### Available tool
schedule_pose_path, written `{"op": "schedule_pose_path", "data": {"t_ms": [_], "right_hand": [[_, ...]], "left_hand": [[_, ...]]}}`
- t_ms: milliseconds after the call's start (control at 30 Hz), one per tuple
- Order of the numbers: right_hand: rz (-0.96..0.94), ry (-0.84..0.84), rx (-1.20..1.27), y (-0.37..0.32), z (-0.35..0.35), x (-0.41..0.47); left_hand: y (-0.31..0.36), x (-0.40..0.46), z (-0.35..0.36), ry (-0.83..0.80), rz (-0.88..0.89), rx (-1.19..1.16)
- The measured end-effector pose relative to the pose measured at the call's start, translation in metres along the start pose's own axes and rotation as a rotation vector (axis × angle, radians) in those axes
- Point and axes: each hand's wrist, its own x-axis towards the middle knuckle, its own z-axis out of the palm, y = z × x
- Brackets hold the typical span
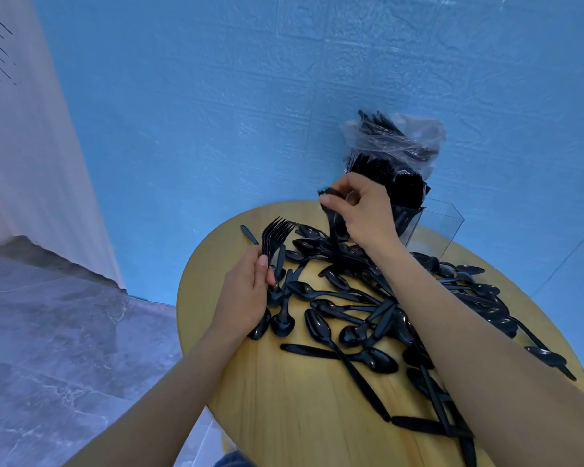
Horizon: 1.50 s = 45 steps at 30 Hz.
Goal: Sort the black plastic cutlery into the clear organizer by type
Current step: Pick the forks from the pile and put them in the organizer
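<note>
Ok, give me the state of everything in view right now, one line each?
Left hand: grips a bunch of forks, tines up.
Right hand: pinches a fork, lifted off the pile.
Clear organizer: upright, one compartment packed with cutlery.
Plastic bag: open, holding cutlery.
Loose cutlery: scattered on the table.

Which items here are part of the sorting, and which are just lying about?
Job: bunch of forks in left hand; fork pinched by right hand; loose cutlery pile; clear organizer.
Lying about: plastic bag behind the organizer, holding more cutlery.
</note>
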Motion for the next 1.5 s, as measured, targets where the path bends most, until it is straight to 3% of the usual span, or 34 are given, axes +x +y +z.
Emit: {"op": "schedule_pose_path", "data": {"t_ms": [167,333,467,533,600,800,1100,1267,1500], "right_hand": [[0.034,0.163,0.266,-0.013,-0.010,-0.009],[0.199,0.092,0.409,-0.015,0.002,-0.035],[0.224,0.098,0.489,-0.011,0.002,-0.055],[0.220,0.131,0.495,-0.012,-0.004,-0.061],[0.221,0.158,0.475,-0.013,-0.011,-0.067],[0.292,0.220,0.415,0.000,-0.024,-0.089],[0.078,0.111,-0.062,0.006,-0.040,-0.114],[0.090,-0.044,-0.153,0.000,-0.052,-0.124],[0.142,0.209,-0.440,0.012,-0.112,-0.175]], "left_hand": [[0.009,-0.002,-0.002,-0.006,-0.014,-0.047],[0.035,-0.004,0.005,-0.057,-0.073,-0.166],[0.061,-0.010,0.019,-0.138,-0.098,-0.280],[0.068,-0.015,0.027,-0.154,-0.063,-0.222],[0.074,-0.021,0.033,-0.146,-0.025,-0.140],[0.091,-0.045,0.053,-0.230,-0.115,-0.291],[0.103,-0.066,0.057,-0.372,-0.177,-0.396],[0.091,-0.069,0.055,-0.335,-0.132,-0.245],[0.070,-0.072,0.051,-0.164,-0.024,-0.037]]}}
